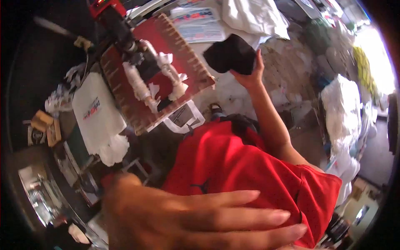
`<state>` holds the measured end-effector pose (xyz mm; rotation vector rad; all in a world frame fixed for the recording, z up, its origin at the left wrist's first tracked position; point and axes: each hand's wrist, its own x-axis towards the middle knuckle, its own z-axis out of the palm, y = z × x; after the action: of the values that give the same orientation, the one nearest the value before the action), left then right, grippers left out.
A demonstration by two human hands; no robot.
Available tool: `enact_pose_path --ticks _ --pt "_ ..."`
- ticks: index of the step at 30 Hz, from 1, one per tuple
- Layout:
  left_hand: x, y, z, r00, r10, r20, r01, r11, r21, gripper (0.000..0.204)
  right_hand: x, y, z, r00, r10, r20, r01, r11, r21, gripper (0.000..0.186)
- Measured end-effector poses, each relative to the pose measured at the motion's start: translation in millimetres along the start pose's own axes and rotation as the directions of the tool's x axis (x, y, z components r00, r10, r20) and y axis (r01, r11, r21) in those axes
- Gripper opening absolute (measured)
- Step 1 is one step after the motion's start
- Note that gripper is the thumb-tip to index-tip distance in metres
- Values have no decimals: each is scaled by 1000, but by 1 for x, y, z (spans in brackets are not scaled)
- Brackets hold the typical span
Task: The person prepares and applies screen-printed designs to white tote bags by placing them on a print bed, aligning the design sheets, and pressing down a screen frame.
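My right hand (pixel 251 77) reaches out at the end of a stretched arm, its fingers closed round the lower right edge of a dark, soft-looking black piece (pixel 231 54). That piece looks like folded cloth; its exact kind I cannot make out. Large and slightly blurred, my left hand (pixel 187 216) is close up at the bottom, in front of my red shirt (pixel 237 162). Its fingers stretch to the right, a little apart, and nothing shows in them. Left of the black piece, a red board (pixel 146 31) carries a U-shaped frame wrapped in white material (pixel 135 85).
A black machine arm with a red head (pixel 109 10) reaches over the board. White printed bags (pixel 98 112) hang beside it, and printed sheets (pixel 198 25) lie behind. White cloth (pixel 254 16) is at the back; clear plastic-wrapped bundles (pixel 339 112) stand at right.
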<state>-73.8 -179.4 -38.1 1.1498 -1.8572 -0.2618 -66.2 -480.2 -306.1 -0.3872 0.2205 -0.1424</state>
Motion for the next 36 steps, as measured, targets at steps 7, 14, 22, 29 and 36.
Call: enact_pose_path --ticks 7,14,22,29,36 --pt "15 11 42 979 87 -185 -32 959 281 43 4 36 35 968 224 114 -217 974 -67 63" --pt "-17 -49 30 912 -390 -130 411 878 246 36 -19 59 61 904 327 275 -346 938 22 76" --pt "-111 -123 45 488 -625 -610 768 639 -41 70 -33 90 97 927 347 142 -271 881 -389 51" --pt "-128 -124 54 239 -818 -524 535 561 -631 56 -5 91 85 901 433 22 -223 505 -834 43" --pt "-146 -134 59 6 -667 -745 659 563 -499 43 -15 111 110 909 -108 402 406 23 -913 55"
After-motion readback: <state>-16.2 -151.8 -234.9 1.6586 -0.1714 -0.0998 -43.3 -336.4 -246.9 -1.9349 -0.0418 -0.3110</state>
